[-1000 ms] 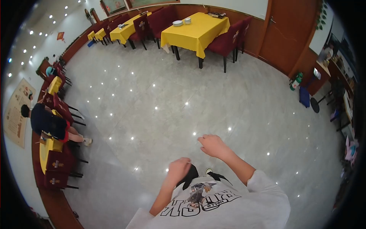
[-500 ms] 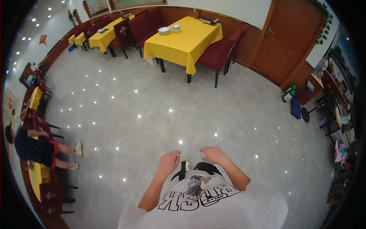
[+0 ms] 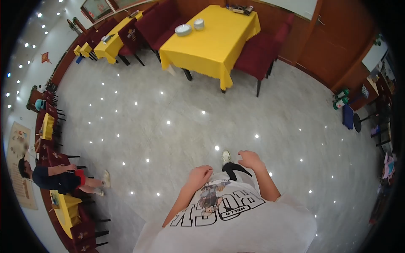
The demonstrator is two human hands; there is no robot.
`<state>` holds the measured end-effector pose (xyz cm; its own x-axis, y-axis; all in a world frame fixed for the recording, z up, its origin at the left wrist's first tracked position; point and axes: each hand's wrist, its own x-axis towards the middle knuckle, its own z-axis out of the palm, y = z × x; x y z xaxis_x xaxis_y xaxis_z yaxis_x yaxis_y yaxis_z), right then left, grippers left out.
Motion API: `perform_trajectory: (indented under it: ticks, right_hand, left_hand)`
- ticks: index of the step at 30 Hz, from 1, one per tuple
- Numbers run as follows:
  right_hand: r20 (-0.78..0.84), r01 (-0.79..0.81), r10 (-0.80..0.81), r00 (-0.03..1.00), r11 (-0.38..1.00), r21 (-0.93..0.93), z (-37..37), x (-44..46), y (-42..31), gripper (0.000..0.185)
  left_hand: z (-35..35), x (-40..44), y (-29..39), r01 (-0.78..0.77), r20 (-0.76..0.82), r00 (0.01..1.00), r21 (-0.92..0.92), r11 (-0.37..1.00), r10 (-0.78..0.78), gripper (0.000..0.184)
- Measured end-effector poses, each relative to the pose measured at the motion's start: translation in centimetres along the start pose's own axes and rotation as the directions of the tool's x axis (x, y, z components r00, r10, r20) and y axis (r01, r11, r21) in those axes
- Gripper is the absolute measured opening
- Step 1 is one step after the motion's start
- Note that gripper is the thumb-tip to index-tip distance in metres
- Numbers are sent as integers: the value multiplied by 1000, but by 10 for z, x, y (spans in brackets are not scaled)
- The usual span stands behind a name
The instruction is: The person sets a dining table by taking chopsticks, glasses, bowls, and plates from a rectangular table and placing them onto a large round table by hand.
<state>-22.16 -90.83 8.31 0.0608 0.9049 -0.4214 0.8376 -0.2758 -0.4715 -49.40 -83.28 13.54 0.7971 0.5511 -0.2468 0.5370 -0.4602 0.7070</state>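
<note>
My left hand [image 3: 199, 177] hangs in front of the white printed shirt [image 3: 228, 208], fingers loosely bent, with nothing visible in it. To its right, my right hand [image 3: 249, 160] is held out empty, its fingers slightly curled and apart. One of my shoes [image 3: 227, 156] shows on the floor between the hands, below a dark trouser leg. Neither hand touches any furniture. Ahead stands a table with a yellow cloth [image 3: 206, 52], bearing a stack of white plates [image 3: 183, 30] and a smaller stack of white dishes [image 3: 199, 24].
Dark red chairs [image 3: 261, 52] flank the table. Another yellow-covered table [image 3: 110, 45] stands farther left. A person [image 3: 59, 177] is beside chairs at the left. Green fire extinguishers [image 3: 341, 102] and a blue box [image 3: 347, 117] stand right, near a brown door [image 3: 333, 38]. Shiny grey tiles [image 3: 185, 101] cover the floor.
The table ahead looks nearer and higher in view, and the door has shifted right. My foot shows farther forward. Both hands sit farther right in view, still empty.
</note>
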Motion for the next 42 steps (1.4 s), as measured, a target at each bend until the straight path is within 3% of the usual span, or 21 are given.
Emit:
perform_trajectory:
  ticks: [2,3,5,6,8,10,13,14,16,17,19,20,21,23,25,27,29,35,39,40,42]
  right_hand:
    - [-80,-37,31,996,996,-76,-41,71,-1,39]
    - [-84,-18,8,996,993,-120,-55,105,-3,38]
    - [-2,54,-56,998,969,-241,-87,167,-23,38]
    - [59,110,-95,994,926,-362,-109,199,-33,38]
    - [25,206,-212,977,911,-358,-142,245,-65,36]
    - [-154,410,-436,886,895,-174,-173,279,-104,31]
    - [-178,503,-497,850,864,-14,-183,343,-143,30]
    - [-180,492,-486,855,870,-9,-179,360,-148,30]
    - [33,440,-440,897,885,-153,-165,397,-160,33]
    - [25,424,-425,905,894,-144,-156,409,-167,33]
    - [343,283,-180,922,918,-278,-157,441,-163,37]
    - [354,264,-156,922,923,-279,-161,454,-157,37]
    - [343,245,-177,923,955,-167,-165,465,-153,37]
    - [206,165,-156,966,986,-24,-193,493,-146,38]
    - [-78,59,-67,995,994,-95,-206,518,-125,40]
    - [-146,35,-39,989,999,-32,-239,537,-118,41]
    - [-228,33,-30,973,999,11,-265,560,-104,41]
    - [-30,-220,221,975,975,28,-323,649,-65,40]
    - [-294,-173,193,936,981,91,-326,734,-10,32]
    - [-315,-163,237,919,956,243,-341,755,-12,30]
    - [-362,-117,327,873,860,496,-373,800,-5,29]
  left_hand:
    - [-63,27,-5,141,-354,935,299,944,-27,19]
    - [-87,43,-21,149,-371,928,315,937,-23,19]
    - [-110,48,-46,303,-530,807,-8,953,-260,17]
    - [-121,53,-54,317,-530,799,-27,948,-283,17]
    - [-137,68,-66,477,-531,749,17,879,-396,18]
    - [-139,87,-87,464,-493,769,-6,886,-407,21]
    - [-135,138,-133,415,-144,906,120,902,-398,27]
    - [-133,156,-153,380,-30,925,142,914,-379,29]
    - [-168,186,-187,321,107,937,115,940,-333,32]
    - [-195,200,-199,333,40,936,209,919,-349,32]
    - [-262,244,-208,421,-68,903,341,841,-424,35]
    - [-283,261,-226,400,-160,916,291,869,-368,35]
    - [-304,275,-245,371,-242,918,253,893,-313,35]
    - [-351,311,-269,320,-220,941,340,884,-256,35]
    - [-399,342,-270,266,-128,964,445,855,-233,34]
    - [-436,370,-273,207,-60,976,554,806,-209,33]
    - [-462,405,-276,111,-83,993,469,876,-81,31]
    - [-457,522,-300,24,9,1000,372,928,-29,33]
    - [-464,599,-256,-22,46,999,128,991,17,33]
    - [-475,612,-250,-46,38,998,6,999,45,32]
    - [-479,640,-266,-56,-3,998,-33,998,56,28]
